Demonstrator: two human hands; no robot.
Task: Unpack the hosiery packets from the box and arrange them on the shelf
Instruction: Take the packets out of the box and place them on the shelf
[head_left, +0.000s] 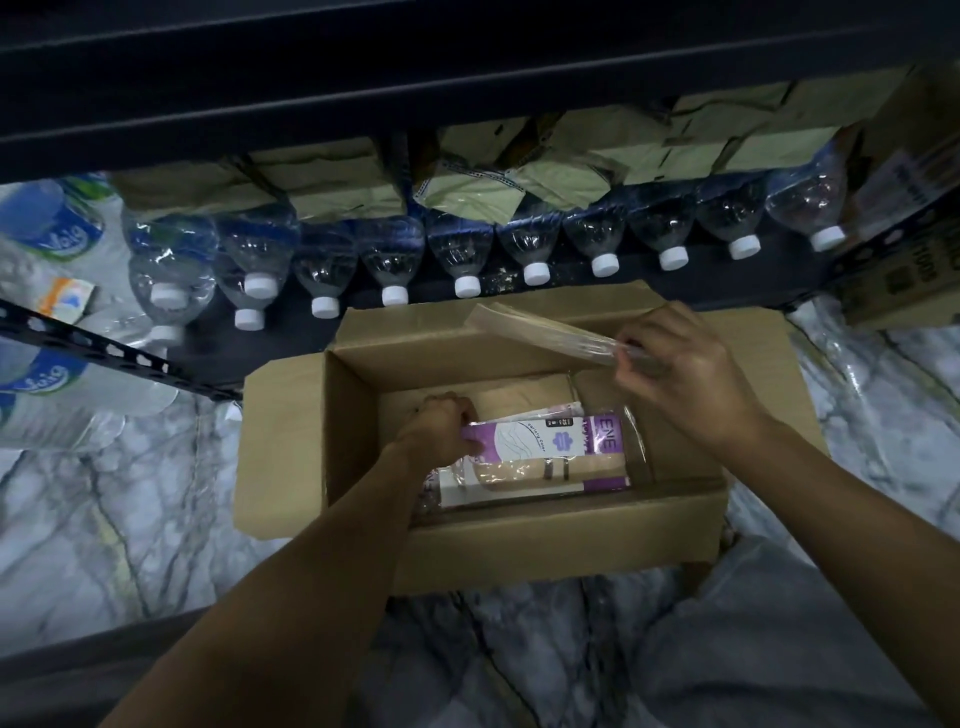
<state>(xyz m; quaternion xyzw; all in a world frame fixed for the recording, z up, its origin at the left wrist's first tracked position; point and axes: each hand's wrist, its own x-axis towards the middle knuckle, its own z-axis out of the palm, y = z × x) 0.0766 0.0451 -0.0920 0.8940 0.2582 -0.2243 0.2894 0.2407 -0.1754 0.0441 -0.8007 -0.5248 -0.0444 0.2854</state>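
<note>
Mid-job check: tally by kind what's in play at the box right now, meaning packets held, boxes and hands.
Packets held: 2, a purple packet gripped by the left hand and a beige packet pinched by the right hand
Box: 1, open
Hands: 2
Total: 5
Packets under the purple packet cannot be counted.

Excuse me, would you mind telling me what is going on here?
A person is unpacking an open box on the floor. The left hand grips a purple packet inside the box, while the right hand holds a beige packet above its far edge. Bottles lie on the shelf behind.
</note>
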